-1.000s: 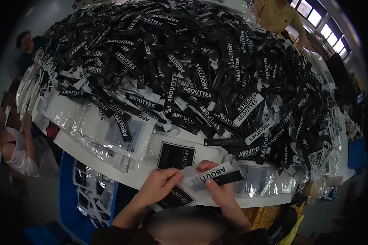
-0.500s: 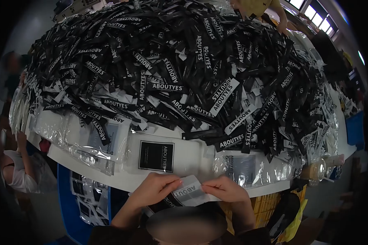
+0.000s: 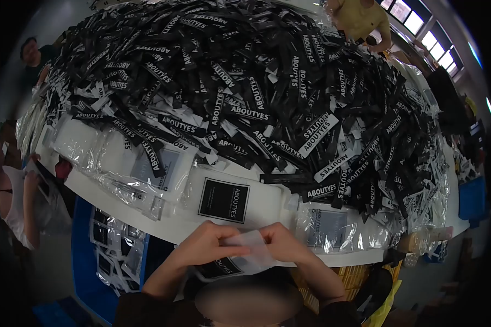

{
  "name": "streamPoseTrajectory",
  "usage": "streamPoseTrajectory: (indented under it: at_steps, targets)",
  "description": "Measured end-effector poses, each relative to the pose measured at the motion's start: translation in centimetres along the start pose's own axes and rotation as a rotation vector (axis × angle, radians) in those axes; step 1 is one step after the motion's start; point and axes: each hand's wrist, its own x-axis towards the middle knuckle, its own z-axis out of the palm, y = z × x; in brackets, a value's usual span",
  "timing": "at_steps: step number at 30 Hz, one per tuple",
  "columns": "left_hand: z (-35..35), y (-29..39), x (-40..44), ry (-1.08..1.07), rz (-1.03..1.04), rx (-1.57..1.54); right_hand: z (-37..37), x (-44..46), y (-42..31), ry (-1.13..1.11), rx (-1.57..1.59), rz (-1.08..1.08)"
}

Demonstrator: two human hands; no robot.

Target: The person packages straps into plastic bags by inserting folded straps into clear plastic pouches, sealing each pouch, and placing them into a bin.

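At the table's near edge, my left hand (image 3: 208, 244) is closed on a translucent frosted pouch (image 3: 255, 252). The fingers of my right hand (image 3: 281, 242) pinch the pouch's upper right edge. Below my left hand, partly hidden by the pouch and fingers, lies a black-labelled packet (image 3: 223, 267). Just beyond my hands is a white packet with a square black ABOUTYES label (image 3: 224, 200). A large heap of black and white ABOUTYES strips (image 3: 245, 111) rises behind it.
Clear plastic bags lie left (image 3: 161, 166) and right (image 3: 327, 226) of the labelled packet. A blue bin (image 3: 82, 256) of packets stands lower left, a yellow crate (image 3: 338, 278) lower right. People stand left, upper left and upper right.
The black-and-white ABOUTYES strip seen in my right hand a second ago no longer shows separately. My hands have come together around the frosted pouch, and the view has shifted.
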Motion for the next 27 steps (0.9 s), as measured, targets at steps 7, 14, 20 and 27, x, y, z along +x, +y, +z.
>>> streamPoseTrajectory:
  at_steps: [7,14,20,27]
  targets:
    - [-1.0,-1.8,-1.6,0.264,-0.047,-0.496,3.9,0.7,-0.6,0.411,0.254,-0.341]
    - [-0.6,-2.2,-3.6,0.441,0.117,-0.27,5.5,1.6,-0.7,0.476,0.25,-0.403]
    - [-1.3,-5.5,-8.0,0.224,-0.111,-0.465,7.9,3.5,-0.2,0.458,0.248,-0.307]
    - [-5.7,-15.2,-27.0,1.475,-0.348,-0.888,8.6,2.7,0.1,0.431,0.367,-0.382]
